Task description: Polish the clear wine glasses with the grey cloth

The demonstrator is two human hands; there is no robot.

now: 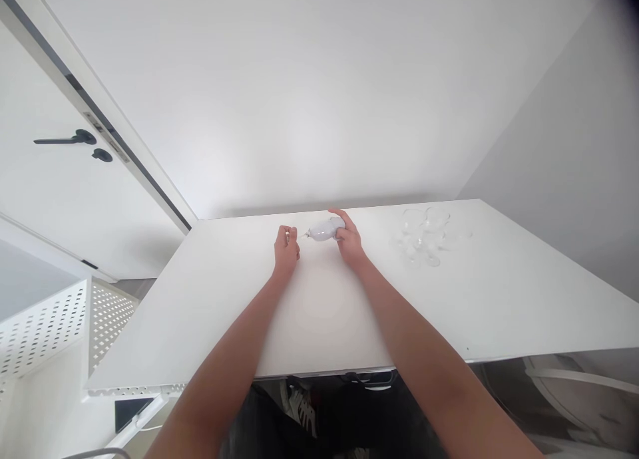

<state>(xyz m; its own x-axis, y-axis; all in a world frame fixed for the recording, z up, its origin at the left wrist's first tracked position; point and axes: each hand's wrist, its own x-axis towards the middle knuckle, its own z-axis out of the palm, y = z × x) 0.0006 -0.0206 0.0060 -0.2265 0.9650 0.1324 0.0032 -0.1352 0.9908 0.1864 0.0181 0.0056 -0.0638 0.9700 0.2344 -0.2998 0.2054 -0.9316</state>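
A small, pale, translucent balloon [323, 231] lies on its side just above the white table [319, 312], its narrow neck pointing left. My right hand [349, 239] is wrapped round the balloon's rounded right end, thumb below and fingers over the top. At the other side, my left hand [287, 243] is closed in a pinch by the thin tail that runs from the neck. The tail's end is hidden in those fingers. To the right of my right hand rests a cluster of clear, rounded, balloon-like pieces [424, 236], hard to make out against the white top.
A white wall [309, 93] rises behind the table's back edge. On the left are a door with a dark handle [74, 138] and a white perforated panel [107, 316]. Below the front edge, a striped shoe [303, 409] shows, and a curved chair-like frame [579, 379] stands at right.
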